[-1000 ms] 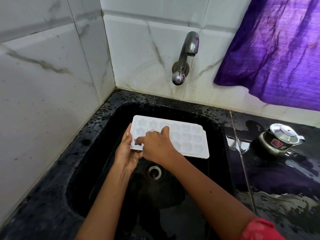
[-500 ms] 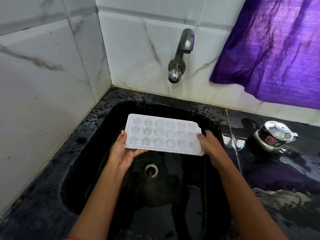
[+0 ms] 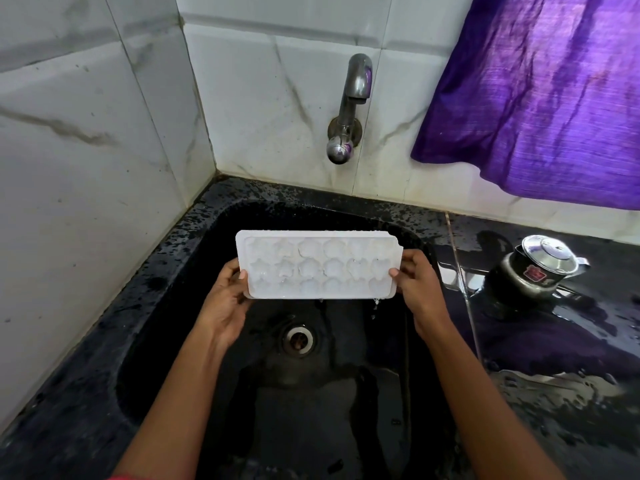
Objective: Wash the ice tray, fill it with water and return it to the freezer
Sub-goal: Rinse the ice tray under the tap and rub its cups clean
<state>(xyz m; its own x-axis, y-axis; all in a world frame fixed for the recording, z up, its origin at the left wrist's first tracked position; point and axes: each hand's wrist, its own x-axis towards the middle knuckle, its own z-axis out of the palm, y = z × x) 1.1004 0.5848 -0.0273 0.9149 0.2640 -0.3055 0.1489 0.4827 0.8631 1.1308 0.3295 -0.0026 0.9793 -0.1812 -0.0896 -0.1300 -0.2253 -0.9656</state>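
Note:
A white ice tray (image 3: pixel 318 266) with star and flower moulds hangs over the black sink (image 3: pixel 194 237), tilted up toward me, and water drips off its near edge. My left hand (image 3: pixel 227 303) grips its left end, thumb on the top face. My right hand (image 3: pixel 417 287) grips its right end the same way. The steel tap (image 3: pixel 346 112) sticks out of the tiled wall above the tray, with no water running from it.
The sink drain (image 3: pixel 298 340) lies below the tray. A small steel pot with a lid (image 3: pixel 540 268) stands on the wet black counter at the right. A purple cloth (image 3: pixel 540 98) hangs over the wall at the upper right. White tiled walls close the left and back.
My right hand left the tray's moulds near the left end and took hold of the right end. Both hands then lifted the tray and tilted it toward me.

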